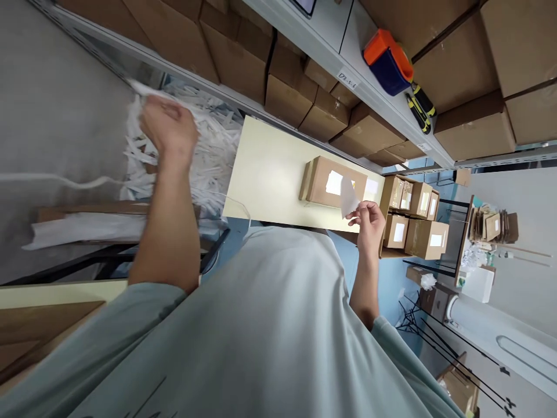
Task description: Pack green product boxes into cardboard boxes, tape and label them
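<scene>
Bench work at a cream, smooth-topped rectangular table, as seen from the worker's head. The right hand is pinching a thin, translucent white sheet between thumb and fingers; the sheet is overlapping the view of a long brown cardboard box, and whether the two are touching cannot be told. The box is lying on the table, in front of the worker, with a rectangular white label showing on its face. The left hand, blurred, is curling its fingers beside a narrow white strip; whether it is gripping or releasing the strip cannot be told. Beneath it, a loose heap of white strips is spreading beside the table.

Progress, as judged here: the box is apparently standing closed and carrying one label, while the sheet is being held in the hand, its handling evidently unfinished. Beyond the right hand, several brown cardboard boxes with white labels are sitting together, probably representing completed pieces.
</scene>
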### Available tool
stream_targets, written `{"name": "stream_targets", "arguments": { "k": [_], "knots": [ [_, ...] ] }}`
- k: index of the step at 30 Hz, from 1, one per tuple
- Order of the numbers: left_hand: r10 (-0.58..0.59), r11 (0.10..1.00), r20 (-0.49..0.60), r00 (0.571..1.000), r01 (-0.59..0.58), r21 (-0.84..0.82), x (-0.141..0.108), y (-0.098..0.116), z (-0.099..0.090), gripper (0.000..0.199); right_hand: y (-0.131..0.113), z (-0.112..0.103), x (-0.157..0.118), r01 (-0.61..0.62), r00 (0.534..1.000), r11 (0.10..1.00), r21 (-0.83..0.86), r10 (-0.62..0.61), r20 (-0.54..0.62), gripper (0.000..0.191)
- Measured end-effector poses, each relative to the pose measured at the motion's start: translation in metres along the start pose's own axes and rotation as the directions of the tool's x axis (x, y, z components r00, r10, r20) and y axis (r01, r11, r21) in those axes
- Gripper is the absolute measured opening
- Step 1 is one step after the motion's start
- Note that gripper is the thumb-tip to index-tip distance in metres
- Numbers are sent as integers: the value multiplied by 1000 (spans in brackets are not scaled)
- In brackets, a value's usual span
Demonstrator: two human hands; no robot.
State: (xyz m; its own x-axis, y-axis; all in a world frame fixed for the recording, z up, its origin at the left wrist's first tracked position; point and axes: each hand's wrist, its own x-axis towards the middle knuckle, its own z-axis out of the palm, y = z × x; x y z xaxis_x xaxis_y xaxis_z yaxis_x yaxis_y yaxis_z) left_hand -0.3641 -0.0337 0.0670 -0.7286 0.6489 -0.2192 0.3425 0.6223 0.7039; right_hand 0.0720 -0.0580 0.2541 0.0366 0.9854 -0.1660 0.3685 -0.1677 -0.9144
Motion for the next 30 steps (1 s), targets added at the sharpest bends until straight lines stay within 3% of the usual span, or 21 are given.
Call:
{"name": "stream_targets", "arguments": {
  "k": [2, 4, 6, 7, 9, 11, 14, 17, 20, 24, 28, 30],
  "knots": [
    [21, 999, -51, 998, -23, -25, 21, 5, -20, 66, 1, 5, -1, 10, 1000, 1000, 29, -9, -23, 35],
    [95, 992, -23, 995, -97, -83, 27, 17, -28, 95, 3, 9, 0, 15, 999, 999, 39, -14, -33, 37],
    [122, 978, 31, 992, -115, -177, 13, 34, -21, 96, 7, 12, 1, 26, 999, 999, 25, -25, -38, 38],
    [133, 963, 60, 989, -115, -243, -1, 44, -13, 89, 9, 14, 2, 37, 998, 999, 9, -37, -41, 39],
    [138, 911, 169, 976, -58, -409, -45, 64, 11, 50, 13, 15, 3, 79, 995, 996, -41, -81, -58, 39],
    [258, 809, 352, 900, -1, -588, -104, 85, 36, 30, 17, 16, 3, 154, 984, 981, -117, -163, -71, 37],
    [353, 661, 551, 756, 215, -719, -188, 110, 61, 55, 23, 15, 0, 313, 945, 916, -252, -326, -9, 30],
    [299, 574, 644, 704, 407, -711, -238, 125, 72, 67, 32, 13, -5, 425, 905, 834, -351, -388, 173, 25],
    [211, 573, 651, 729, 447, -687, -251, 131, 80, 66, 45, 10, -8, 471, 874, 780, -411, -350, 337, 25],
    [132, 635, 645, 752, 435, -638, -249, 134, 91, 58, 60, 2, -5, 524, 830, 744, -414, -338, 443, 28],
    [79, 681, 603, 793, 399, -614, -252, 138, 102, 50, 73, -13, 5, 512, 797, 782, -356, -278, 536, 29],
    [63, 691, 565, 823, 373, -620, -256, 142, 107, 48, 81, -21, 11, 460, 806, 832, -310, -245, 540, 32]
  ]
}}
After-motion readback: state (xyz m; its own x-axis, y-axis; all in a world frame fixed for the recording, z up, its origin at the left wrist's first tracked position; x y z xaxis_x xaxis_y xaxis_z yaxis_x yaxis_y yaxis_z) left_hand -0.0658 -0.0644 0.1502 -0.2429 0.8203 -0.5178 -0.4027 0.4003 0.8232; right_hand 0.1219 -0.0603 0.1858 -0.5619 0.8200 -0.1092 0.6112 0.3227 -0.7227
